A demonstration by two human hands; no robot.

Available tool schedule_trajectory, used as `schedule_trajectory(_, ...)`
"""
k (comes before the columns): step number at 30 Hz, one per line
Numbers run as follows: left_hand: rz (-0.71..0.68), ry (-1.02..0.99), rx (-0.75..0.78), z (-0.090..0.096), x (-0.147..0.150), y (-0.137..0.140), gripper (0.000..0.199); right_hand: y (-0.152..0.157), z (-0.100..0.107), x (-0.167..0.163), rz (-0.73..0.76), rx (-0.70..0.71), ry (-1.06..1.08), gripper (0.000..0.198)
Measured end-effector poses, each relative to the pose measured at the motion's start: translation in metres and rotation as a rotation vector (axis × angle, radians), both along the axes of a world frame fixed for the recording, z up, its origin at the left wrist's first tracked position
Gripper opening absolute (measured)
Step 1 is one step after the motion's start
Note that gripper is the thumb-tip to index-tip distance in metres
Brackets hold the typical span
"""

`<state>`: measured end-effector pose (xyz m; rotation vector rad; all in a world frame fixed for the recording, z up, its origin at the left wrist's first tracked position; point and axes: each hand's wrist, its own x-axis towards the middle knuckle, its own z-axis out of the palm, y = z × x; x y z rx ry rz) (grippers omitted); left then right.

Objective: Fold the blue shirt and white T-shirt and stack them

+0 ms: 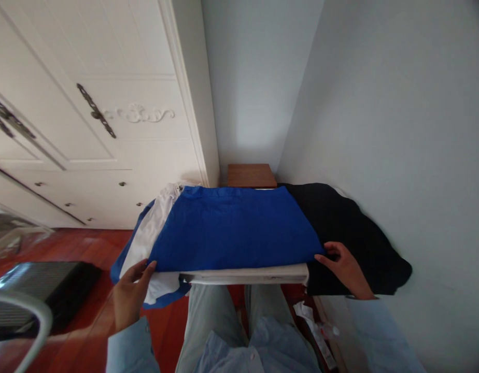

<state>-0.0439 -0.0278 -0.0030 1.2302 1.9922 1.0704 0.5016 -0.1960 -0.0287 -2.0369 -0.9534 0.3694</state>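
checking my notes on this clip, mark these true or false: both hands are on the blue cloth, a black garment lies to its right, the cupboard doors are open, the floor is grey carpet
1. Both hands are on the blue cloth: true. The left hand holds the near left corner of the blue cloth and the right hand holds its near right corner.
2. A black garment lies to its right: true. The black garment lies against the wall.
3. The cupboard doors are open: false. The white cupboard has its doors shut.
4. The floor is grey carpet: false. The floor is reddish wood.
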Motion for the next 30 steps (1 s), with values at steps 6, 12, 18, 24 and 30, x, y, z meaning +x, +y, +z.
schedule_trajectory(6, 0.009, 0.004, 0.027, -0.009, -0.001, 0.003, 0.071, 0.003, 0.005, -0.003, 0.058, -0.057, 0.016, 0.05)
schedule_trajectory(12, 0.008, 0.003, 0.08, -0.012, -0.003, 0.0, 0.063, 0.011, 0.015, 0.002, 0.123, 0.012, 0.035, 0.045)
schedule_trajectory(18, 0.072, -0.035, 0.093, -0.015, -0.001, 0.003, 0.059, 0.011, 0.007, 0.012, 0.253, -0.078, 0.148, 0.047)
schedule_trajectory(24, 0.089, -0.06, 0.084, -0.016, 0.005, 0.002, 0.067, 0.012, 0.015, 0.007, 0.258, -0.057, 0.11, 0.049)
schedule_trajectory(30, 0.092, 0.04, 0.066, -0.008, 0.012, -0.003, 0.065, 0.012, 0.016, 0.0, 0.149, 0.049, -0.021, 0.047)
